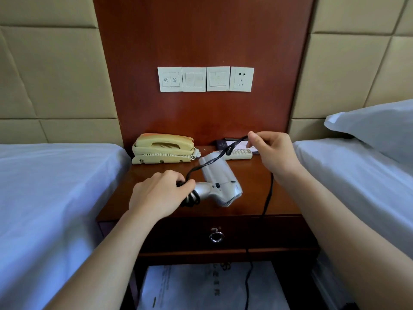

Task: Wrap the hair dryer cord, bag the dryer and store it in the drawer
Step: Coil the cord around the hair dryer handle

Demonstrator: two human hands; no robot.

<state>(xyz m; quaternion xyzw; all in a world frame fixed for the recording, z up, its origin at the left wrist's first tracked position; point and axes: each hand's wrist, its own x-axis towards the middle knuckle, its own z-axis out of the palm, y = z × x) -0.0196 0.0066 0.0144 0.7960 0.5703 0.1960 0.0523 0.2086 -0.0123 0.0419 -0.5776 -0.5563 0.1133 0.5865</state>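
Dryer (220, 184): smooth silver plastic on our glossy wooden nightstand (250, 173) | left hand (161, 195) grips its cord-wound handle | right hand (271, 151) pinches thin black cord (214, 158)

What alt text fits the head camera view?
The left hand grips a silver hair dryer by its partly cord-wrapped handle at a nightstand, while the right hand pinches the black cord held up. The drawer below is closed.

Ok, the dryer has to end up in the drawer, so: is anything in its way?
Yes. The drawer under the dryer is shut, and loose cord hangs down past its front, right of the ring pull.
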